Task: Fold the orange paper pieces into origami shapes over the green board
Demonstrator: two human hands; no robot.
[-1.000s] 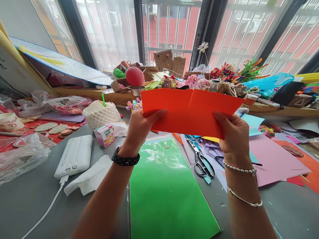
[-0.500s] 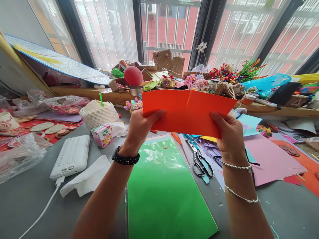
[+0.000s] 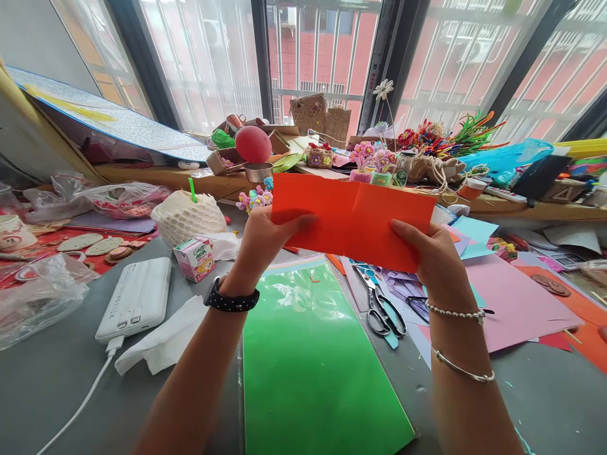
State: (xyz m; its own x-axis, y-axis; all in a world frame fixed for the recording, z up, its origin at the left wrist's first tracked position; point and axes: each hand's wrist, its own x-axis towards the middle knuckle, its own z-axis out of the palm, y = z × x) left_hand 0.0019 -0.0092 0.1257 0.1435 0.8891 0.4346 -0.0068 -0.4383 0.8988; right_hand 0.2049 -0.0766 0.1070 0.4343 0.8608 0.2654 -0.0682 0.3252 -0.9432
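Note:
A sheet of orange-red paper [image 3: 339, 218] is held up in the air between my two hands. It has a fold or slit line down from the middle of its top edge. My left hand [image 3: 272, 234] is closed on its left end, thumb across the near face. On the right end my right hand [image 3: 434, 243] grips it the same way; the fingers behind the paper are hidden. Below lies a stack of green paper [image 3: 317, 366] in a clear sleeve, with a small orange scrap [image 3: 314, 279] on it. Scissors [image 3: 379, 309] with black handles rest just right of the stack.
A white power bank [image 3: 137, 297] with a cable, a tissue [image 3: 164, 335] and a small drink carton [image 3: 196, 258] are on the left. To the right lie pink paper [image 3: 516, 303] and purple scraps. Craft flowers and a red balloon [image 3: 253, 145] line the windowsill.
The paper's right end has come down and inward with my right hand, and the paper now bends at its middle line. My left hand has barely shifted.

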